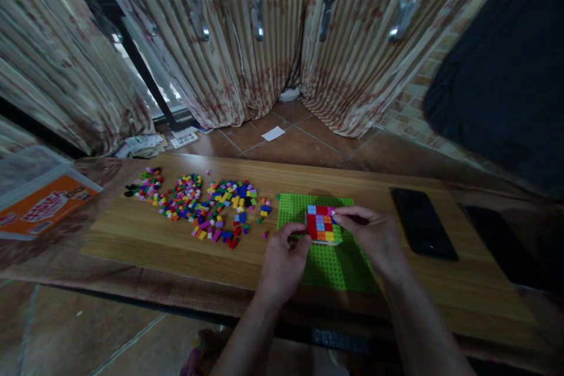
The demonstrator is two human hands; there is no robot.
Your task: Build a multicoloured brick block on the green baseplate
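A multicoloured block of toy building bricks (321,224) stands on a green studded baseplate (328,270), its top mostly red, blue, orange and yellow. My left hand (282,261) has its fingers curled against the block's left side, thumb at the near left corner. Thumb and forefinger of my right hand (374,235) are pinched at the block's far right corner. Between those fingertips is a small toy brick (333,215), pale and bluish, partly hidden. It is too small to tell whether it touches the block.
Many loose bricks (227,200) lie spread over the left part of the wooden board (176,258). A black phone (423,223) lies to the right, with another dark flat object (502,244) beyond. A clear tub with an orange label (48,205) stands far left. Striped curtains (247,59) hang behind.
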